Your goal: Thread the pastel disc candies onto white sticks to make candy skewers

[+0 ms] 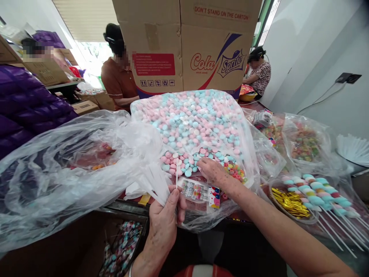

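My left hand [167, 215] is closed around a thin white stick [177, 177] that stands upright, with pale candies around its top end. A fanned bundle of whitish strips [155, 182], sticks or plastic sleeves, rests against the same hand. My right hand [211, 171] reaches into the edge of the pile of pink, blue and white candies [187, 159]. Its fingers are bent together at the candies, and what they hold is hidden. Colourful ring candies [235, 171] lie beside that wrist. Printed labels [197, 190] lie flat between my hands.
A large carton [210, 42] stands behind the big clear candy bag [196, 115]. Loose plastic [57, 169] spreads leftward. At right are gold twist ties [290, 202], finished candy skewers [319, 192] and white sticks [353, 148]. An open box [121, 246] sits below. Several people work beyond.
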Demonstrator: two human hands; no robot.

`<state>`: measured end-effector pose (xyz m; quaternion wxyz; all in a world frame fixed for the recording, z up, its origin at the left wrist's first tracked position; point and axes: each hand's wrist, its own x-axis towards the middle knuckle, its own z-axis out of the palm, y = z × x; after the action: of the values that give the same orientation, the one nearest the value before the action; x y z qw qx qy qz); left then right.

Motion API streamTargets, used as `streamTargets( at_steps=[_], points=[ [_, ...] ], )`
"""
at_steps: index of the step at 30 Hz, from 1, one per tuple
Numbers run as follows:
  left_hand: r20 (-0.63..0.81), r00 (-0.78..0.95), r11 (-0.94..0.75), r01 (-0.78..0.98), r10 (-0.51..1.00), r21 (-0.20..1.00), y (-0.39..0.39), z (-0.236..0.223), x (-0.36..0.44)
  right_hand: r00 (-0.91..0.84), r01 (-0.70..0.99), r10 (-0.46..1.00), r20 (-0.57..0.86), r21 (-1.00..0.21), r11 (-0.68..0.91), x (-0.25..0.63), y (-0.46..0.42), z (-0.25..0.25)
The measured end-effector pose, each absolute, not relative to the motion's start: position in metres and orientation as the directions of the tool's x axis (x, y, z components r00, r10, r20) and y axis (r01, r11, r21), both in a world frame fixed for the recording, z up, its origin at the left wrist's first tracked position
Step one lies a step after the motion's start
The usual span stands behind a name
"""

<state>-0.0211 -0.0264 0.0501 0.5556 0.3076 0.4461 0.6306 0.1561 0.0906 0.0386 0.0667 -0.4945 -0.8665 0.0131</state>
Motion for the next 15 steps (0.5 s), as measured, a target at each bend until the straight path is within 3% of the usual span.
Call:
streamTargets(
  at_steps=[2,5,12,15],
  points=[
    [-0.083,-0.233,-0.031,-0.445,0.969,0.895,-0.023,0.058,-0.021,-0.534,0.844,0.841,0.086,-0.011,0.536,0.155,0.088,0.033],
    [-0.070,-0.295,-0.075,-0.454,0.953,0.888,-0.018,0.069,-0.024,-0.513,0.858,0.854,0.090,0.010,0.514,0.163,0.089,0.030],
    [-0.091,-0.226,-0.014,-0.427,0.970,0.904,-0.001,0.072,-0.015,-0.431,0.874,0.901,0.036,-0.231,0.428,0.180,0.093,0.036],
    [-0.099,-0.150,0.029,-0.413,0.984,0.910,0.004,0.063,-0.006,-0.401,0.900,0.916,0.023,-0.179,0.398,0.176,0.092,0.033]
  ],
)
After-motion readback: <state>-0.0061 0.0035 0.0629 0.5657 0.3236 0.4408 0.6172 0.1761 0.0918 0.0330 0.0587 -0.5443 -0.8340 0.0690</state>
